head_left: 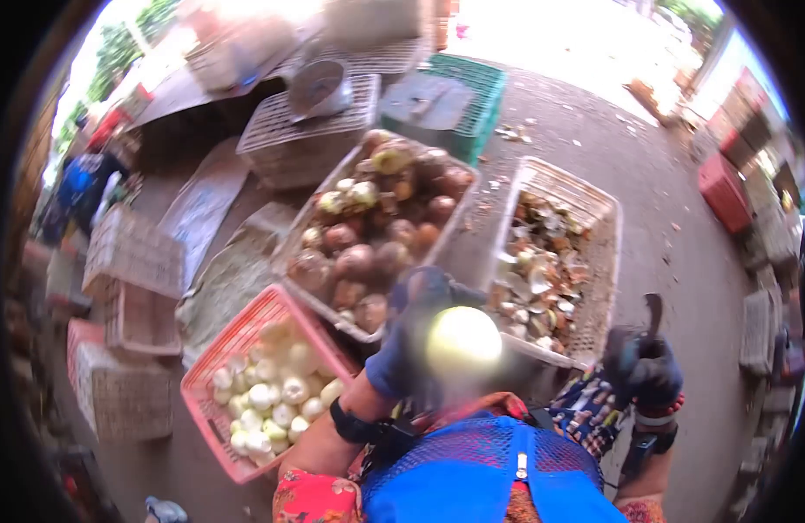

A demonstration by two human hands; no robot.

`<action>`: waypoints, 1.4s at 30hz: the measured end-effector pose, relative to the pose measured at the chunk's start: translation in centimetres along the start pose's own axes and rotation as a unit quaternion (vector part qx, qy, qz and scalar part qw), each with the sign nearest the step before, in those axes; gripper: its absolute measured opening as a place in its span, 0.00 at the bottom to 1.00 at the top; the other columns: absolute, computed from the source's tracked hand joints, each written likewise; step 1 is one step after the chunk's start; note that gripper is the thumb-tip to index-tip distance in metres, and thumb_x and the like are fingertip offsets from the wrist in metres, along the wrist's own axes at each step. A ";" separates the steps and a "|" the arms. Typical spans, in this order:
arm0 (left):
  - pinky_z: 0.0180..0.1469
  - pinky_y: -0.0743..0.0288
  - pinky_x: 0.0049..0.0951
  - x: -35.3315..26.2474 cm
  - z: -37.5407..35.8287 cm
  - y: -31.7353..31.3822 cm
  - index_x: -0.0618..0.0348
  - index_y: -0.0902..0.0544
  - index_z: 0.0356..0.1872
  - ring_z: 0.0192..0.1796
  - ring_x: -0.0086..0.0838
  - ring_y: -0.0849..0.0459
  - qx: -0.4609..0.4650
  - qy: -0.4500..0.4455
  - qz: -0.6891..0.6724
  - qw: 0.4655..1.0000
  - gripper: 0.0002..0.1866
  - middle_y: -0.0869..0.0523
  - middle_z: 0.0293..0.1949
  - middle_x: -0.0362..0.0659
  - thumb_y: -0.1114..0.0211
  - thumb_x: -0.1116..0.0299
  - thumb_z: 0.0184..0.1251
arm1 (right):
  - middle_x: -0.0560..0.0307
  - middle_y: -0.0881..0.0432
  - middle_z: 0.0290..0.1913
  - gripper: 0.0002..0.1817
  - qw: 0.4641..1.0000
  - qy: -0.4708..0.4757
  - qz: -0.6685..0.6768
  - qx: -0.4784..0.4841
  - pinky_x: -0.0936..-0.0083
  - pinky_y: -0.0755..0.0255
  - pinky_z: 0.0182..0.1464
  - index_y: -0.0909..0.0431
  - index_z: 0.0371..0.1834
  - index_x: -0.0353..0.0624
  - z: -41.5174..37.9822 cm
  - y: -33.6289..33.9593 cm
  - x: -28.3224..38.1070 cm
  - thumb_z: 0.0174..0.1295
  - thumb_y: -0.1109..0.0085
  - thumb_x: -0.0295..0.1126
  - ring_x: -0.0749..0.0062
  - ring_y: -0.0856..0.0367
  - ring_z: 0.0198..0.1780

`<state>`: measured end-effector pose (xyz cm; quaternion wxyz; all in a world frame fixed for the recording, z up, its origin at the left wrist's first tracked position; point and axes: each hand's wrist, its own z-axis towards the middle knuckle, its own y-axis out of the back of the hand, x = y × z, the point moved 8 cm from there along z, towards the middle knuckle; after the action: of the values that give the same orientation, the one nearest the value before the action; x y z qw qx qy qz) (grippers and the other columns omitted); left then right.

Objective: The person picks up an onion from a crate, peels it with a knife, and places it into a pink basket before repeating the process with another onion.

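My left hand (411, 327), in a dark blue glove, is closed around a pale, peeled round vegetable (464, 342), blurred and close to my chest. My right hand (643, 366), also gloved, grips a small curved knife (653, 315) with its blade pointing up. Below and left of my left hand, a pink crate (202, 417) holds white peeled vegetables (276, 392). Ahead stands a crate (466, 193) of brown-red unpeeled ones (355, 261). A pale crate (610, 261) with peelings and scraps (542, 275) lies between my hands, farther forward.
A green crate (485, 87) and a white crate (285, 139) bearing a metal bowl (320, 87) stand ahead. Stacked crates (124, 383) are at the left. A red crate (725, 192) stands at the right. Part of a person in blue (76, 187) shows far left.
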<state>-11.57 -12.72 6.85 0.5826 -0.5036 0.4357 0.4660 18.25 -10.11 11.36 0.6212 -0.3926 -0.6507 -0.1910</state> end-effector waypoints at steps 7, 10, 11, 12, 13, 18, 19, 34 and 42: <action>0.49 0.15 0.37 5.7 -16.6 19.4 0.55 0.22 0.55 0.47 0.34 0.13 -0.302 0.059 -0.395 0.866 0.19 0.15 0.48 0.43 0.36 0.55 0.70 | 0.64 0.35 0.31 0.12 0.885 0.065 0.359 -0.290 0.84 0.39 0.22 0.27 0.42 0.44 -3.4 18.4 -9.5 0.76 0.46 0.41 0.84 0.38 0.21; 0.57 0.22 0.61 8.6 -28.7 27.6 0.50 0.22 0.57 0.57 0.44 0.16 -0.555 0.092 -0.389 0.730 0.31 0.15 0.53 0.46 0.41 0.36 0.66 | 0.64 0.37 0.33 0.09 0.852 0.157 0.441 -0.236 0.84 0.41 0.24 0.30 0.43 0.43 -5.2 22.5 -9.1 0.76 0.44 0.36 0.83 0.40 0.23; 0.63 0.28 0.65 10.2 -32.1 30.8 0.49 0.25 0.64 0.65 0.48 0.22 -0.537 0.060 -0.401 0.740 0.36 0.19 0.62 0.48 0.40 0.34 0.64 | 0.65 0.37 0.32 0.08 0.851 0.155 0.444 -0.235 0.84 0.42 0.24 0.31 0.43 0.43 -5.1 22.2 -9.0 0.76 0.46 0.34 0.83 0.42 0.23; 0.68 0.32 0.63 10.4 -35.4 33.4 0.51 0.30 0.71 0.70 0.51 0.27 -0.566 0.049 -0.339 0.750 0.42 0.24 0.68 0.51 0.42 0.32 0.64 | 0.64 0.37 0.32 0.07 0.863 0.147 0.428 -0.226 0.84 0.42 0.24 0.32 0.43 0.43 -4.5 21.5 -8.8 0.76 0.46 0.34 0.83 0.42 0.23; 0.71 0.35 0.58 14.0 -40.6 36.9 0.53 0.37 0.75 0.75 0.51 0.35 -0.622 0.028 -0.399 0.673 0.47 0.33 0.74 0.52 0.46 0.29 0.64 | 0.64 0.37 0.32 0.07 0.874 0.139 0.412 -0.217 0.84 0.42 0.24 0.32 0.44 0.43 -3.7 20.8 -8.5 0.77 0.46 0.33 0.83 0.42 0.23; 0.63 0.23 0.47 15.9 -51.2 36.3 0.58 0.39 0.74 0.68 0.50 0.29 -0.835 0.006 -0.200 0.512 0.44 0.33 0.69 0.58 0.50 0.32 0.69 | 0.64 0.37 0.32 0.07 0.895 0.115 0.383 -0.200 0.83 0.41 0.25 0.32 0.44 0.42 -2.1 18.3 -8.4 0.77 0.47 0.32 0.83 0.42 0.23; 0.61 0.22 0.45 16.8 -50.5 35.6 0.59 0.39 0.73 0.64 0.49 0.26 -0.832 0.012 -0.215 0.511 0.42 0.31 0.66 0.58 0.49 0.34 0.71 | 0.64 0.37 0.32 0.07 0.890 0.125 0.393 -0.192 0.83 0.41 0.25 0.32 0.45 0.42 -2.3 18.5 -8.6 0.77 0.47 0.32 0.83 0.42 0.23; 0.61 0.24 0.49 15.0 -40.2 43.0 0.48 0.39 0.73 0.63 0.57 0.23 -0.637 0.459 0.387 0.483 0.52 0.29 0.65 0.63 0.22 0.45 0.48 | 0.62 0.34 0.36 0.11 0.894 0.096 0.331 -0.287 0.83 0.40 0.25 0.30 0.53 0.38 -3.8 20.9 -9.7 0.78 0.50 0.35 0.84 0.40 0.23; 0.64 0.28 0.53 16.8 -40.6 46.6 0.42 0.38 0.72 0.65 0.64 0.27 -0.571 0.519 0.373 0.516 0.50 0.34 0.68 0.66 0.22 0.47 0.46 | 0.62 0.33 0.36 0.12 0.890 0.064 0.314 -0.325 0.83 0.40 0.25 0.30 0.54 0.37 -2.1 20.1 -9.8 0.78 0.50 0.35 0.84 0.40 0.23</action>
<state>-55.74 -48.51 -22.61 -0.3864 -0.6717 0.4489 0.4450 33.90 -1.93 -2.54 0.5263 -0.7437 -0.3539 -0.2113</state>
